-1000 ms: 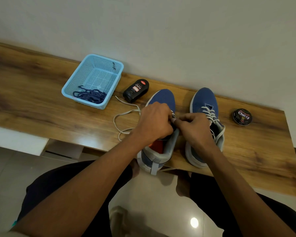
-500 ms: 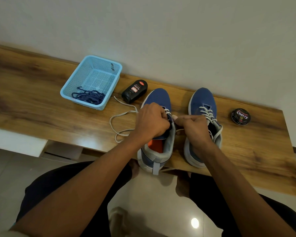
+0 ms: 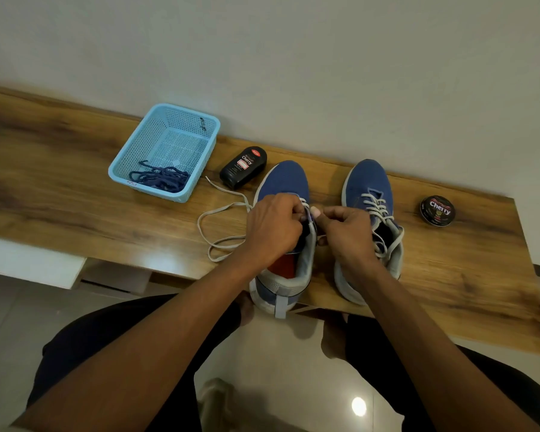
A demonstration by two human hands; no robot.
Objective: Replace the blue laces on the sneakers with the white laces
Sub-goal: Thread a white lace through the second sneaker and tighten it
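Two blue sneakers stand side by side on the wooden bench, toes toward the wall. The left sneaker (image 3: pixel 286 182) is partly threaded with a white lace (image 3: pixel 222 210) whose loose end loops over the bench to its left. My left hand (image 3: pixel 273 227) covers this shoe's eyelets and grips its upper edge. My right hand (image 3: pixel 346 227) pinches the lace at the shoe's right side. The right sneaker (image 3: pixel 368 182) carries a white lace through all its eyelets. The blue laces (image 3: pixel 161 179) lie bundled in a light blue basket (image 3: pixel 138 151).
A black Cherry polish bottle (image 3: pixel 243 166) lies between the basket and the left sneaker. A round black polish tin (image 3: pixel 437 211) sits right of the right sneaker. The bench's front edge (image 3: pixel 169 269) runs just under the shoes' heels; my knees are below it.
Both hands have crept slightly toward the toe along the left sneaker's eyelets, and the fingers have shifted on the lace. The loose lace loop has barely moved.
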